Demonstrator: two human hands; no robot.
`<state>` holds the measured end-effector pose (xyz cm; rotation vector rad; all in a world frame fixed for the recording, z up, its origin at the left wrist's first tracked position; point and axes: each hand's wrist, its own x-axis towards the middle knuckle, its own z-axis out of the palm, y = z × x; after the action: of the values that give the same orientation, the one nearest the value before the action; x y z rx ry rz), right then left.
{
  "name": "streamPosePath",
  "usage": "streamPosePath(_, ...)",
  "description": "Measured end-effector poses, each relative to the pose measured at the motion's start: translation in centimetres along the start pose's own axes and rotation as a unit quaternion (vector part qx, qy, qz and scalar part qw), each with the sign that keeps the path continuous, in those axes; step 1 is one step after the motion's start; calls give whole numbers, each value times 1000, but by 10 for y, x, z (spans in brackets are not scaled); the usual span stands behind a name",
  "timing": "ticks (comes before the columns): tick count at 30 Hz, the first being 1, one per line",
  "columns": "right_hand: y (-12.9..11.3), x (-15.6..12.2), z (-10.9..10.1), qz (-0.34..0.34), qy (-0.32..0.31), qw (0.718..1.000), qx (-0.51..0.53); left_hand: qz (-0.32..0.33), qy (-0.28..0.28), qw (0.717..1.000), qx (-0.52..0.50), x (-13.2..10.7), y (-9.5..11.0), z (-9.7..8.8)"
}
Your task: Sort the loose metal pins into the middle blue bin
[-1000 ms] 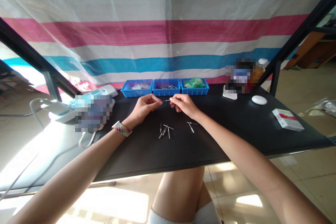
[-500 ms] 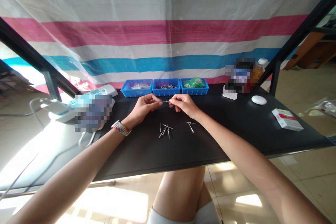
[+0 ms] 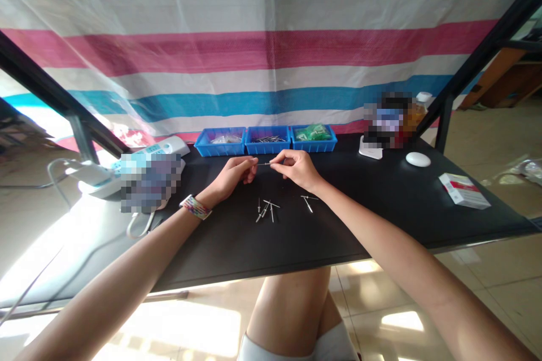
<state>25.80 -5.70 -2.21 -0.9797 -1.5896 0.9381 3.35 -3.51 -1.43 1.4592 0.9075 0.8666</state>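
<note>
A thin metal pop rivet [image 3: 263, 164] spans the gap between my two hands, in front of the blue bins. My left hand [image 3: 237, 174] is closed in a pinch on one end of it, thumb against the curled fingers. At the other end, the fingertips of my right hand [image 3: 295, 167] pinch the rivet too and hide its tip. Several loose pop rivets [image 3: 266, 210] lie in a cluster on the black table [image 3: 220, 254] below the hands. Near my right wrist is a smaller group of rivets [image 3: 309, 203].
Behind the hands stand a blue bin with clear bags [image 3: 220, 150], a blue bin of metal pieces [image 3: 267, 148] and a blue bin with a green bag [image 3: 314, 147]. A power strip [image 3: 167, 148] lies left. To the right are a white oval object [image 3: 418, 159] and a small box [image 3: 463, 190].
My left hand has shifted slightly left and down, its fingers curling more. The right hand's fingertips have moved a little left along the rivet. The loose rivets have not moved.
</note>
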Motion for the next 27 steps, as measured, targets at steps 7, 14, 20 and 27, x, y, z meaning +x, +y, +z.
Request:
streamPosePath(7, 2, 1, 1, 4, 3, 1000, 11, 14, 4, 1000, -9, -2, 3, 3)
streamPosePath(14, -2, 4, -2, 46, 10, 996, 75, 30, 7, 999, -14, -4, 6, 4)
streamPosePath(20, -3, 4, -4, 87, -7, 988, 126, 54, 13, 998, 7, -4, 6, 4)
streamPosePath(27, -7, 2, -3, 127, -34, 978, 160, 65, 13, 998, -1, -4, 3, 3)
